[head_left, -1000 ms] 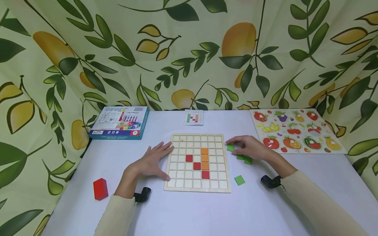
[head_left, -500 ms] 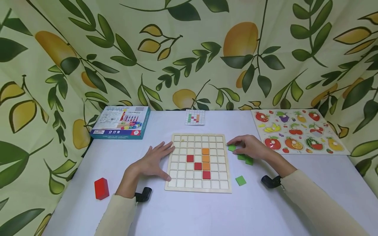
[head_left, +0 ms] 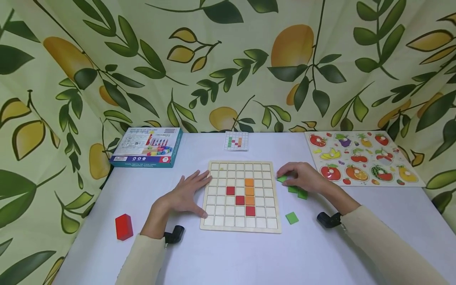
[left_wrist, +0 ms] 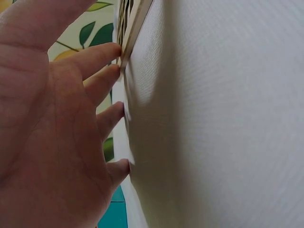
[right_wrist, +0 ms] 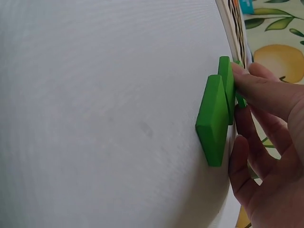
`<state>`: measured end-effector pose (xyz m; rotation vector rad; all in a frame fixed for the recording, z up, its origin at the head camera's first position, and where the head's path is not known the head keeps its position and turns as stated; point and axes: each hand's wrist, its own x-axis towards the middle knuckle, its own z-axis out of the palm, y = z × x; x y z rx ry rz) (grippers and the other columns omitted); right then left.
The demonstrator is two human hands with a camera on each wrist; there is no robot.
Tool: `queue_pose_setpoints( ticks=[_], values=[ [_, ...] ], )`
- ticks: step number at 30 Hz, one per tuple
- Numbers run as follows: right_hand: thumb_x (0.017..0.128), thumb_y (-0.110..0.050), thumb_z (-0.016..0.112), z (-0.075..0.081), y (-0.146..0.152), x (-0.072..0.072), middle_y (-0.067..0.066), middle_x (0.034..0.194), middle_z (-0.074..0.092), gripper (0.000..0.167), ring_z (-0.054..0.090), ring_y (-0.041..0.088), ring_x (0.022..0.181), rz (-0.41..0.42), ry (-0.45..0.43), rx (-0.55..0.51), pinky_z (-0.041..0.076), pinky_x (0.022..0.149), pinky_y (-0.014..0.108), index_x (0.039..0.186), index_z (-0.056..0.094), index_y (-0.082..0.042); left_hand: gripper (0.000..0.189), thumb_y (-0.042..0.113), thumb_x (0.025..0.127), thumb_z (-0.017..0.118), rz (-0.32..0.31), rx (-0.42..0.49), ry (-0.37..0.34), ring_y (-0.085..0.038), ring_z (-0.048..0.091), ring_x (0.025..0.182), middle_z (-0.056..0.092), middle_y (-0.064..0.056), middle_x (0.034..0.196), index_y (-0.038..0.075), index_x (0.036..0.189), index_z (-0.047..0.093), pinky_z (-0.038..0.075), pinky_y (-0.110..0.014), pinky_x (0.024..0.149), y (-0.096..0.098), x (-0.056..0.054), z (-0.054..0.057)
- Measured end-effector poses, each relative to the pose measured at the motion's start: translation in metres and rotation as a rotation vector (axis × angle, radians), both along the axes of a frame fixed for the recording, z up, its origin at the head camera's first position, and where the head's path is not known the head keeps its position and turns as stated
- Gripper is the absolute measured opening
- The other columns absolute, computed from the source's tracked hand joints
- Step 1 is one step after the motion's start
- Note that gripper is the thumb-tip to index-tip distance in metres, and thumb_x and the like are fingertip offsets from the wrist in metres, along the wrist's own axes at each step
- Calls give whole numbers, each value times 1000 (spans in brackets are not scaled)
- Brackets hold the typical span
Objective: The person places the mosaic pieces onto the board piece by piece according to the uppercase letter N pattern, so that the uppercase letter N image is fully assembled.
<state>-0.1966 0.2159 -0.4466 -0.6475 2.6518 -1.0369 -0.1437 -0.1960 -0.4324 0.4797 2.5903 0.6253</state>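
A wooden grid board (head_left: 240, 229) lies in the middle of the table in the head view. Red tiles such as this red tile (head_left: 240, 200) and a column of orange tiles (head_left: 249, 190) fill some of its cells. My left hand (head_left: 185, 196) rests along the board's left edge, fingers spread, thumb near the lower corner. Right of the board, my right hand (head_left: 303, 177) pinches a green square tile (head_left: 281, 179) between thumb and fingers, low over the table. Two other green tiles (right_wrist: 213, 118) lie just beneath that hand. A separate green tile (head_left: 292, 218) lies nearer me.
A small pattern card (head_left: 236, 141) with a coloured grid lies behind the board. At the back left is a toy box (head_left: 145, 147), and a fruit puzzle board (head_left: 363, 158) lies back right. A red block (head_left: 123, 227) stands left of my left forearm. Patterned cloth hangs behind the table.
The head view has shifted slightly, moving the whole scene a little to the right. Both hands keep their places, the right at the green tile and the left at the board.
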Motion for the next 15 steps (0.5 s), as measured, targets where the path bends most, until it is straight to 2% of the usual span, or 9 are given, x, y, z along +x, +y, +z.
queue_pose_setpoints(
  ticks=[9, 15],
  values=[
    [82, -8, 84, -1, 1, -4, 4, 113, 74, 23, 65, 23, 111, -8, -10, -6, 50, 88, 8, 104, 81, -15, 119, 49, 63, 93, 6, -7, 3, -33, 5, 163, 19, 1, 174, 21, 161, 32, 0, -69, 128, 0, 0, 1],
    [81, -8, 85, 2, 3, -7, 6, 110, 74, 22, 62, 19, 97, 8, -33, 2, 53, 78, 13, 103, 82, -13, 118, 49, 64, 93, 5, -17, -1, -33, 5, 163, 18, 1, 174, 22, 161, 32, 0, -69, 128, 2, 0, 3]
  ],
)
